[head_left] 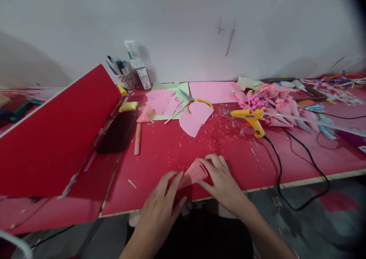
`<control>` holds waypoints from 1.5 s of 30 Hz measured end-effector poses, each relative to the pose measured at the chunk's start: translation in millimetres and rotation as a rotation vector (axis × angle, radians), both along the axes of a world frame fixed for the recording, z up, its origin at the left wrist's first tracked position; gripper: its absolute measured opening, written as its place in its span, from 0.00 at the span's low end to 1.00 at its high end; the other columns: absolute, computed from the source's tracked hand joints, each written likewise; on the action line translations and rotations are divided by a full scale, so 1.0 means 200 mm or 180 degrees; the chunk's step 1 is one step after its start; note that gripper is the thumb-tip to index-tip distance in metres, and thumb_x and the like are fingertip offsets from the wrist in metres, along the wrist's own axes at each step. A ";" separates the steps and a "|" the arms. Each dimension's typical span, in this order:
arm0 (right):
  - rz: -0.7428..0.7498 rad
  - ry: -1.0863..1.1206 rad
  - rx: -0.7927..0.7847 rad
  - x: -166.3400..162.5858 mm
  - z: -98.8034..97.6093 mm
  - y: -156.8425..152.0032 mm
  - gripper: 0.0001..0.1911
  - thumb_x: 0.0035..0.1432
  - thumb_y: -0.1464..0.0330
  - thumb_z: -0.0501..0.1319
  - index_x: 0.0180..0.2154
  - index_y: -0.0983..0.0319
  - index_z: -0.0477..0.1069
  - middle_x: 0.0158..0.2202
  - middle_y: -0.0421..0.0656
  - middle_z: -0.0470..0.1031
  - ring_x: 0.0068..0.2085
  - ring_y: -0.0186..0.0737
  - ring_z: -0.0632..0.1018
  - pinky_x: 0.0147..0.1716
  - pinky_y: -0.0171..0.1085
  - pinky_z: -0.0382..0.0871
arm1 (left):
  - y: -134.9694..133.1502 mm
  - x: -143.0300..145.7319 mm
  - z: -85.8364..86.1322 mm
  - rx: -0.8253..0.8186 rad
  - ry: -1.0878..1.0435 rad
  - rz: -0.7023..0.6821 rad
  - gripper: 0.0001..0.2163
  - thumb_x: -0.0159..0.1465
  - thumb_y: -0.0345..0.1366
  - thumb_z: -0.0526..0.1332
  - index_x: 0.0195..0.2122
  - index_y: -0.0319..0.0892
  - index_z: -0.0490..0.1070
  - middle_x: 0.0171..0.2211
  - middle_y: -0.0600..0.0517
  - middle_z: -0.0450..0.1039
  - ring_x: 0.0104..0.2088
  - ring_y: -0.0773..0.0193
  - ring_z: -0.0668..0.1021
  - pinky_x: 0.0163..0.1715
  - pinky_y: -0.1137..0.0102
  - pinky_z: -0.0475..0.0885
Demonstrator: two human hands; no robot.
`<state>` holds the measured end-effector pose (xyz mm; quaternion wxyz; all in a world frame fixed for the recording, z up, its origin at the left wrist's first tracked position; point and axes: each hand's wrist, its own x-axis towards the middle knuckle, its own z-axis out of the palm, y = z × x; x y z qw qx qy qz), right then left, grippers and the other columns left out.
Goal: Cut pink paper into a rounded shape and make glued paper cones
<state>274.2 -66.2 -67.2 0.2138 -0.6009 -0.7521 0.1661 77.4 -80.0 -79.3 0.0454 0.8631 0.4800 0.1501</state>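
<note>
Now a small pink paper piece (193, 172) is held by the front edge of the red table (160, 148). Its right end is gripped by the right hand (222, 178); its left end is touched by the left hand (162, 195), how tightly cannot be told. Probably light and easily creased, it is best pinched softly by its edges.

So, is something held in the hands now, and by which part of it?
Yes, a pink paper piece: the left hand holds its left end, and the right hand its right end.
</note>
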 end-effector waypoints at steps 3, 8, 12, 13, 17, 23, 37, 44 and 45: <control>0.0037 0.0090 -0.0014 -0.01 0.01 0.01 0.19 0.53 0.68 0.58 0.48 0.59 0.63 0.45 0.47 0.64 0.46 0.45 0.65 0.44 0.46 0.63 | 0.04 0.01 0.00 -0.0199 -0.0247 0.0127 0.18 0.62 0.31 0.49 0.54 0.42 0.56 0.48 0.45 0.65 0.44 0.62 0.73 0.37 0.70 0.73; 0.0145 0.0200 -0.0070 -0.01 0.03 0.04 0.20 0.51 0.67 0.60 0.47 0.60 0.64 0.45 0.46 0.64 0.46 0.45 0.65 0.45 0.45 0.64 | 0.09 0.04 0.03 -0.0554 -0.0490 0.0110 0.17 0.60 0.27 0.50 0.51 0.41 0.60 0.44 0.46 0.67 0.44 0.62 0.74 0.41 0.69 0.72; 0.0188 0.0300 -0.0176 -0.02 0.05 0.08 0.14 0.51 0.70 0.59 0.42 0.61 0.66 0.43 0.46 0.65 0.44 0.43 0.66 0.43 0.42 0.65 | 0.12 0.05 0.04 -0.0969 -0.0478 0.0155 0.20 0.59 0.25 0.49 0.53 0.40 0.57 0.46 0.44 0.65 0.39 0.64 0.75 0.35 0.70 0.73; 0.0213 0.0295 -0.0200 -0.02 0.05 0.08 0.15 0.51 0.70 0.60 0.43 0.61 0.66 0.43 0.46 0.65 0.45 0.43 0.66 0.44 0.43 0.65 | 0.12 0.05 0.04 -0.1078 -0.0445 0.0161 0.20 0.58 0.25 0.49 0.53 0.40 0.57 0.46 0.43 0.65 0.37 0.64 0.76 0.33 0.70 0.74; 0.0333 0.0131 -0.0300 -0.03 0.04 0.08 0.23 0.50 0.67 0.60 0.49 0.62 0.62 0.47 0.48 0.64 0.48 0.45 0.64 0.47 0.45 0.63 | 0.13 0.05 0.04 -0.1221 -0.0353 0.0155 0.20 0.57 0.24 0.50 0.51 0.40 0.59 0.46 0.44 0.65 0.36 0.64 0.76 0.34 0.69 0.73; 0.0409 0.0088 -0.0226 -0.03 0.01 0.05 0.28 0.53 0.66 0.58 0.55 0.63 0.55 0.54 0.51 0.58 0.55 0.47 0.59 0.52 0.47 0.59 | 0.12 0.06 0.06 -0.1045 -0.0275 0.0160 0.21 0.56 0.22 0.48 0.51 0.41 0.60 0.46 0.45 0.65 0.38 0.64 0.76 0.35 0.70 0.73; 0.0344 0.0850 -0.0212 -0.04 0.07 0.12 0.12 0.49 0.83 0.51 0.30 0.62 0.64 0.38 0.42 0.64 0.40 0.36 0.70 0.41 0.35 0.65 | 0.14 0.02 0.11 -0.0917 -0.0104 -0.0580 0.18 0.60 0.27 0.52 0.51 0.44 0.60 0.48 0.48 0.66 0.44 0.62 0.72 0.42 0.67 0.70; 0.0729 0.1155 -0.0208 0.04 0.04 0.19 0.14 0.47 0.84 0.49 0.28 0.62 0.65 0.42 0.43 0.66 0.47 0.35 0.68 0.47 0.36 0.61 | 0.16 0.00 0.10 -0.0359 0.0409 -0.1105 0.23 0.59 0.42 0.57 0.55 0.42 0.57 0.57 0.50 0.59 0.54 0.58 0.63 0.53 0.61 0.60; 0.0737 0.1071 -0.0187 0.06 0.04 0.19 0.14 0.48 0.84 0.49 0.28 0.62 0.66 0.44 0.44 0.66 0.49 0.36 0.67 0.48 0.37 0.59 | 0.16 0.00 0.09 -0.0334 0.0441 -0.1173 0.25 0.59 0.44 0.56 0.56 0.43 0.55 0.58 0.51 0.58 0.56 0.58 0.61 0.54 0.60 0.59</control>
